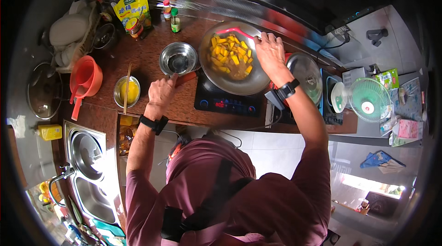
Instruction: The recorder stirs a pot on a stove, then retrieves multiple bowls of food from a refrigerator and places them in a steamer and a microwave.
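My left hand [162, 90] grips the brown handle [185, 78] of a metal wok [257, 82], which rests on a black induction cooktop [221, 102]. Yellow-orange chunks, possibly pumpkin, lie in a little brownish liquid in the wok [232, 52]. My right hand [270, 51] is closed round a red utensil [238, 31]; its far end reaches over the wok's upper left part, its tip shape unclear. Just left of the wok stands a steel bowl [178, 58] with clear liquid. Farther left, chopsticks [128, 88] lie across a small metal bowl of beaten egg [134, 92].
A lidded pot [304, 76] and a green fan [368, 100] stand on the right. Red plastic dippers [93, 85], a yellow seasoning bag [133, 9], small bottles [175, 21] and a dish basket [90, 35] occupy the counter's left and back. A double sink [88, 156] is at lower left.
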A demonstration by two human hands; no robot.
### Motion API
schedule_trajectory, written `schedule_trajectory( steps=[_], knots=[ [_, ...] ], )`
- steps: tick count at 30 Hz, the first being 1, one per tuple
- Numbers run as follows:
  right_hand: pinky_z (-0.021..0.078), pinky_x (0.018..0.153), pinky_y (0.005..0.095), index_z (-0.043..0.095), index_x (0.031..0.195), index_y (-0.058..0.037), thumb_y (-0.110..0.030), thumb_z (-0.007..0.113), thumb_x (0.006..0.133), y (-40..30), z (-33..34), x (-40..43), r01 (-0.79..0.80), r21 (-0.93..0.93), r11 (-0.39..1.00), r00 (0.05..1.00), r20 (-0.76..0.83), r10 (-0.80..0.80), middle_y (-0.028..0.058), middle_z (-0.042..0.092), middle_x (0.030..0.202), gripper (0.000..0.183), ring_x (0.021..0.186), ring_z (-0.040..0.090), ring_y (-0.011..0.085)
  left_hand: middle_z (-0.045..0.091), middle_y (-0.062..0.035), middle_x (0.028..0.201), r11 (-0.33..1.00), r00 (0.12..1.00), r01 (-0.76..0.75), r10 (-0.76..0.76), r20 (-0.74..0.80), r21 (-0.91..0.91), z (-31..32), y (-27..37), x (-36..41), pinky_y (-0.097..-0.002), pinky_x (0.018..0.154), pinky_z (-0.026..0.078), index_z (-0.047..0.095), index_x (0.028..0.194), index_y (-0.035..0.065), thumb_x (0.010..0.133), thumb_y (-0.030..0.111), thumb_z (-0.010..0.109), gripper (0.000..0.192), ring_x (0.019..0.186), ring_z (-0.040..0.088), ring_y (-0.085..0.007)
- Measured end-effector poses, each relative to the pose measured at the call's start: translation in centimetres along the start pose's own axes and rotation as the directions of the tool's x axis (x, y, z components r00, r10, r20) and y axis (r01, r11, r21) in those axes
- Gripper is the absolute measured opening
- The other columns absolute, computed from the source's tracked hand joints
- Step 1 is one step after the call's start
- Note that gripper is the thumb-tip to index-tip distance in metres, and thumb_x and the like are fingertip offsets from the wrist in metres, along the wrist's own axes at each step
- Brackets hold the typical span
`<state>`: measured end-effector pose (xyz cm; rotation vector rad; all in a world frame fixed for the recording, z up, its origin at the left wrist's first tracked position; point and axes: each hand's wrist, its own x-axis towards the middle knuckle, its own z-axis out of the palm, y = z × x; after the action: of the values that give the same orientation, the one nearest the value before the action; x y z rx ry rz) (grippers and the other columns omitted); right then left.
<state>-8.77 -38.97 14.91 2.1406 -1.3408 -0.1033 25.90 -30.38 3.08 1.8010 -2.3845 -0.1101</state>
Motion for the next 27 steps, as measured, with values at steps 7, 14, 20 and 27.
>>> schedule_trajectory(
  steps=[7,14,20,27],
  knots=[
    [0.0523,0.084,0.0473,0.068,0.099,-0.0021,-0.008,0.047,0.088,0.6,1.4,-1.2,-0.078,0.308,0.948,0.873,0.480,-0.084,0.0221,0.069,0.097,0.025,0.096,0.067,0.0372,0.070,-0.0131,0.074,1.000,1.000,0.009,-0.009,0.021,-0.006,-0.2,0.2,-0.1,-0.0393,0.059,0.055,0.061,0.122,0.0149,0.088,0.045,0.064,0.046,0.068,0.070,-0.0288],
    [0.0536,0.084,0.0455,0.071,0.102,-0.0035,-0.013,0.048,0.092,1.0,1.3,-1.8,-0.141,0.255,0.957,0.876,0.482,0.001,0.0224,0.070,0.099,0.027,0.097,0.069,0.0340,0.070,-0.0140,0.075,1.000,1.000,0.001,-0.001,0.009,-0.019,-0.1,0.2,0.0,-0.0399,0.059,0.055,0.060,0.122,0.0146,0.087,0.046,0.064,0.047,0.070,0.070,-0.0299],
    [0.0526,0.085,0.0479,0.070,0.100,-0.0010,-0.009,0.048,0.089,1.3,-0.7,-1.0,-0.278,0.412,0.868,0.857,0.514,0.031,0.0265,0.067,0.103,0.026,0.100,0.067,0.0387,0.070,-0.0140,0.080,0.999,0.998,0.035,-0.035,0.052,0.001,0.4,0.2,0.0,-0.0410,0.060,0.055,0.060,0.120,0.0148,0.087,0.044,0.065,0.044,0.073,0.070,-0.0307],
    [0.0523,0.088,0.0463,0.071,0.101,-0.0007,-0.011,0.048,0.089,0.2,1.1,-0.2,-0.361,0.419,0.833,0.820,0.567,0.070,0.0254,0.066,0.107,0.028,0.105,0.065,0.0379,0.070,-0.0139,0.080,0.999,0.998,0.032,-0.031,0.061,-0.019,0.5,0.4,0.0,-0.0415,0.061,0.055,0.058,0.123,0.0164,0.087,0.043,0.066,0.046,0.073,0.070,-0.0309]
  ],
)
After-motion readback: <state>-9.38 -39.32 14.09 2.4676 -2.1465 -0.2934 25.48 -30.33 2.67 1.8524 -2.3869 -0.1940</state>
